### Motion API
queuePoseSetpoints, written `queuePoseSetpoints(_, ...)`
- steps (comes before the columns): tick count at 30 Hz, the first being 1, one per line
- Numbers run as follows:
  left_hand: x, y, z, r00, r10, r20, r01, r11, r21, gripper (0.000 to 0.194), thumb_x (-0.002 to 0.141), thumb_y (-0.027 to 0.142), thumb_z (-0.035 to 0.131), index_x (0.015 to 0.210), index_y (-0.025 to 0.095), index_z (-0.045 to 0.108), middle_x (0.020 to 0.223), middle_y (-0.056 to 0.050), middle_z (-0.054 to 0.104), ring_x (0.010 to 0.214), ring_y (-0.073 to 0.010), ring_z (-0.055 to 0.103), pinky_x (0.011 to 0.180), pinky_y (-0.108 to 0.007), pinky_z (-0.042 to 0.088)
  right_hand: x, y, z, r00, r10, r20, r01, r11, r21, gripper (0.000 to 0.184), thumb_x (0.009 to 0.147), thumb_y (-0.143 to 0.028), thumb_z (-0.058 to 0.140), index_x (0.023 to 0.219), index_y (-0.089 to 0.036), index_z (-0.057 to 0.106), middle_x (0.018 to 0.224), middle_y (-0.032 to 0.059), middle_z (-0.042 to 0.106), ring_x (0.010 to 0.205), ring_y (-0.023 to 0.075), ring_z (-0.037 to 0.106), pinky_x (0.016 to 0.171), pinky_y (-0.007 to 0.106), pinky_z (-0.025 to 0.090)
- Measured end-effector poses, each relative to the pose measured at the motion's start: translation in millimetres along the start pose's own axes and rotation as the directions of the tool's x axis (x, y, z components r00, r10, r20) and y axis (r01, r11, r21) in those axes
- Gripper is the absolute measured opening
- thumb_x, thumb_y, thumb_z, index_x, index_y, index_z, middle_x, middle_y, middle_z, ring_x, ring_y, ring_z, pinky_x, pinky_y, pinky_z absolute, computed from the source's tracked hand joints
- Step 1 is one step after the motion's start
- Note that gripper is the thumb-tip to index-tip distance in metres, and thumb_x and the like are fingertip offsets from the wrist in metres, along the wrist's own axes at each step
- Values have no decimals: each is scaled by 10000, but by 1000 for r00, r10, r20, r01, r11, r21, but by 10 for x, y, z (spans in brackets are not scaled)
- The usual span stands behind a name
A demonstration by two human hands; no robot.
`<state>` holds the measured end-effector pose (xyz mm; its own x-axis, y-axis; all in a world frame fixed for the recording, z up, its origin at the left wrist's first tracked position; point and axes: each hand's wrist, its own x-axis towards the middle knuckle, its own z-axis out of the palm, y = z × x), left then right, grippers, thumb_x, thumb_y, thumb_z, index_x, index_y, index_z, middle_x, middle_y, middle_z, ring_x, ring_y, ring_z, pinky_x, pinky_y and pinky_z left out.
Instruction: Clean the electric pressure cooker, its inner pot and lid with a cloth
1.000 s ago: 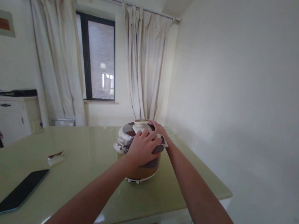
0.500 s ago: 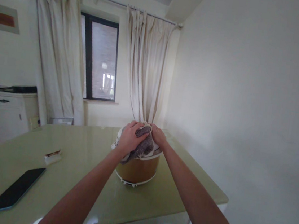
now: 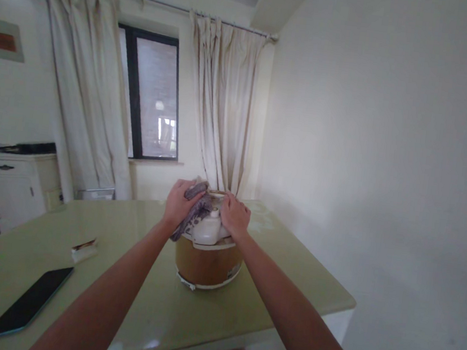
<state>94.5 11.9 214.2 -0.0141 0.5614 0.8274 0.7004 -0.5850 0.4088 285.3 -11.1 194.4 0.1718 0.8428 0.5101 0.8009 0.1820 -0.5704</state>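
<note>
Two bare hands: both up at the centre of the frame, working at the top of a round, brown-sided, white-topped cooker-like appliance (image 3: pixel 206 264).
Left hand (image 3: pixel 178 205): here it is on the upper left of the appliance, thumb and fingers closed on a bunched grey-and-white patterned cloth (image 3: pixel 198 211).
Right hand (image 3: pixel 234 216): over on the upper right, fingers bent and close together against the white top; whether they grip anything, I cannot tell.
Appliance: upright just below the frame's centre, a rounded white part (image 3: pixel 206 232) facing us between the hands.
Table: glossy pale-green top (image 3: pixel 136 305), spreading across the lower frame beneath it all.
Lower left: a flat black phone-like slab with a blue-green edge (image 3: pixel 28 304), and a small white-and-brown item (image 3: pixel 84 250) above it, both well apart from the hands.
</note>
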Motion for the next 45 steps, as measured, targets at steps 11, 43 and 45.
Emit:
queuePoseSetpoints(11,-1025,395,-120,918,394,38,-391,888,241,339,919,460,710,1199,279,768,1280,-120,644,1185,-328,575,1016,-493,492,520,170,-84,909,-359,210,389,913,-120,448,1089,-489,395,1297,-219,686,1295,135,729,1213,289,655,1043,404,457)
queuePoseSetpoints(43,-966,1552,238,780,161,604,-491,756,433,195,1004,257,587,1179,196,649,1035,-137,671,882,-265,679,656,-319,470,843,516,55,830,-384,403,135,842,523,558,975,-621,632,1424,-291,639,1431,46,669,1340,261,598,1228,448,379)
queuePoseSetpoints(45,-940,1578,259,763,146,630,-502,747,435,185,1007,230,573,1167,181,652,1049,-151,674,892,-273,685,680,-338,485,824,505,39,833,-384,398,147,848,509,592,966,-636,638,1448,-293,620,1421,55,674,1333,264,602,1221,449,387)
